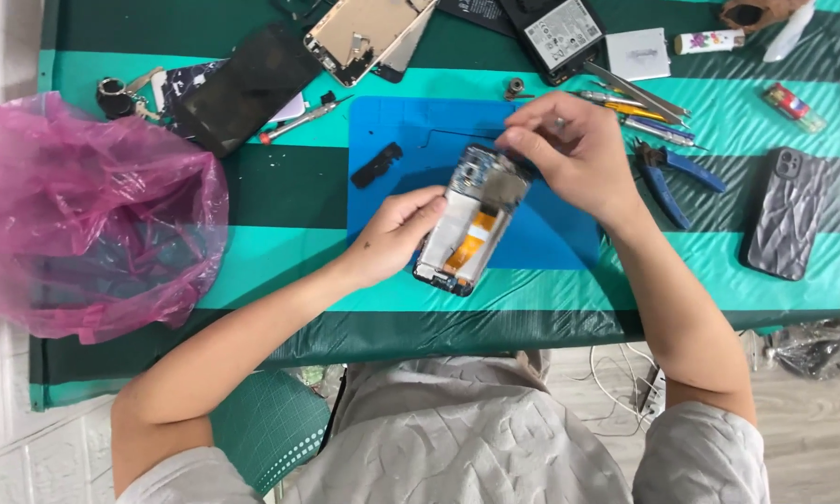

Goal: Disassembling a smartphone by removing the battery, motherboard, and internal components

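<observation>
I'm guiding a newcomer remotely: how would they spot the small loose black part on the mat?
Find the blue mat mid-table. Near its upper left corner, left of the opened phone held by both hands, lies the small black part: the only loose piece on the mat.

This is a phone repair workshop, small and informal. The worktop [280, 280] wears a green striped cloth, and a blue repair mat [411, 131] lies at its middle. On the mat rests an opened phone [471, 224], its inner parts and an orange flex cable bare. Far on the worktop lie more stripped phones: a gold frame [359, 37], a dark screen [247, 84] and a battery [560, 33]. To the right sit tweezers [639, 93], blue-handled pliers [667, 177] and a phone in a dark case [784, 215]; a screwdriver [299, 121] lies to the left. A pink plastic bag [84, 215] fills the left end. Cables trail on the floor [812, 439] on the near right.
</observation>
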